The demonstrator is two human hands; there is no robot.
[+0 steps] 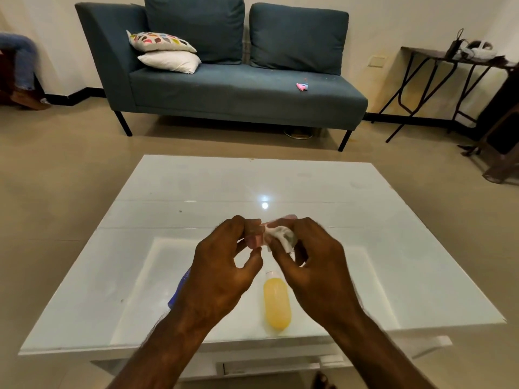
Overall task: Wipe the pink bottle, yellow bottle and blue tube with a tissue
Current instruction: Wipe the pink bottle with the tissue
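My left hand [224, 262] grips the pink bottle [256, 239] above the white table [393, 262]; only small pink parts show between my fingers. My right hand [311, 262] presses a crumpled white tissue [282, 236] against the bottle. The yellow bottle [276, 301] lies flat on the table below my hands, cap pointing away from me. The blue tube [177, 293] lies to the left, mostly hidden behind my left wrist.
A blue sofa [238, 88] with cushions stands beyond the table, with a small pink and blue item [302, 86] on its seat. A dark folding side table [449, 80] holds gear at the right. Tan floor surrounds the table.
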